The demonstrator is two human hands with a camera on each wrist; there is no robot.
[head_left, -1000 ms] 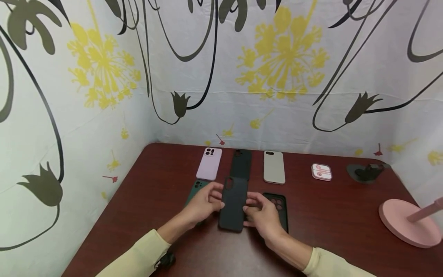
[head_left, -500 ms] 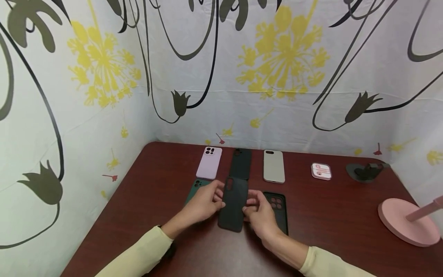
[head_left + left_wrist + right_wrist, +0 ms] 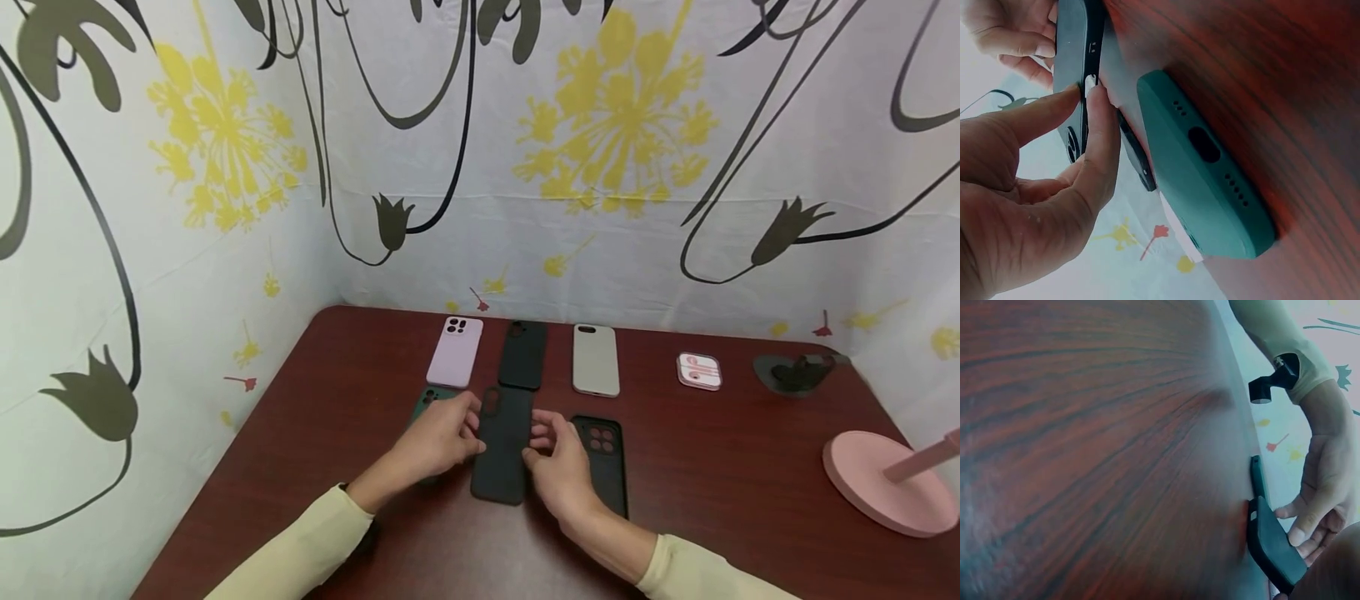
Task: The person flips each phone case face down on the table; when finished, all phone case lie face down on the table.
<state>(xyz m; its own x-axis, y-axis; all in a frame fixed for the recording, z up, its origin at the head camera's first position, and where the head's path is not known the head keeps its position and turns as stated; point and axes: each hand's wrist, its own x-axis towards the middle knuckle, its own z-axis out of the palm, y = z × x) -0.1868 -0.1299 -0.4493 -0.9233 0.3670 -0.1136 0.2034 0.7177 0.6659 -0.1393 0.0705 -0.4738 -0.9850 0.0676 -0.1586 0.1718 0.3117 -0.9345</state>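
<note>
Between my hands a black phone case (image 3: 502, 450) lies back side up, at or just above the table. My left hand (image 3: 442, 437) pinches its left edge with thumb and index finger, as the left wrist view shows. On the opposite edge my right hand (image 3: 562, 467) has thumb and fingers along the side. A green phone case (image 3: 1204, 181) sits beside the left hand, partly covered by it in the head view. To the right, partly behind the right hand, lies a dark phone case (image 3: 611, 475) with its inside up.
Behind stand, in a row, a lilac phone case (image 3: 455, 358), another black phone case (image 3: 522, 358) and a pale grey one (image 3: 596, 362). Farther right are a small square box (image 3: 699, 372) with an earphone picture, a black mount (image 3: 795, 375) and a round pink base (image 3: 870, 479).
The black phone case has shifted slightly left and lowered toward the table, just below the rear black case. The right fingers have loosened a little along its edge.
</note>
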